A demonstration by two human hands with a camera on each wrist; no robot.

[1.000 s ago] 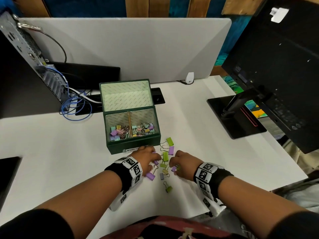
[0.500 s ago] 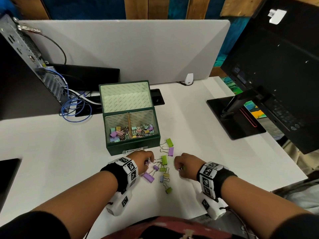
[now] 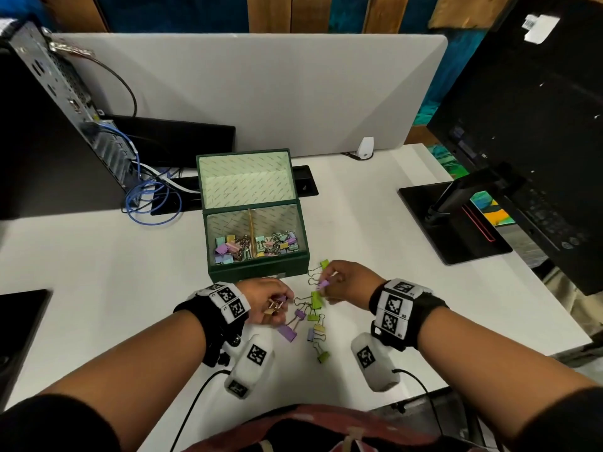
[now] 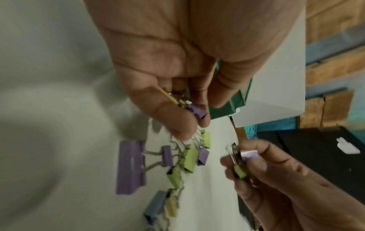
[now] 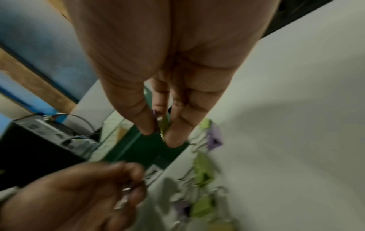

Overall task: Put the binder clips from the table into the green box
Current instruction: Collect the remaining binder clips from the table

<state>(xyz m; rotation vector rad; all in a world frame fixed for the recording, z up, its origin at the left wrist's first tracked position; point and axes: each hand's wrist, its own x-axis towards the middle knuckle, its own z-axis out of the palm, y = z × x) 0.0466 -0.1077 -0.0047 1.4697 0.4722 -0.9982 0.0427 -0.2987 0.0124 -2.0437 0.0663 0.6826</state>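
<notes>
The green box [image 3: 257, 272] stands open in the middle of the white table [image 3: 98, 272], with many pastel binder clips inside. Just in front of it, several green, purple and yellow binder clips [image 3: 315, 316] lie scattered. My left hand [image 3: 272, 305] hovers over their left side and pinches a purple clip [image 4: 196, 111] and a yellow one together. My right hand [image 3: 339, 283] is at the heap's right edge, gripping a purple clip [image 3: 323, 283] and a green clip [image 4: 240, 171]. A large purple clip [image 3: 287, 332] lies nearest me on the left.
A desktop computer [image 3: 65, 102] with blue cables [image 3: 146, 203] stands at the back left. A monitor [image 3: 538, 141] on its black base [image 3: 453, 223] fills the right side. A grey partition [image 3: 261, 93] closes off the back, and a dark pad [image 3: 19, 321] sits at the left edge.
Both hands have lifted off the heap with clips pinched in them. The right hand moved forward toward the box's right corner, and the left hand turned palm-inward.
</notes>
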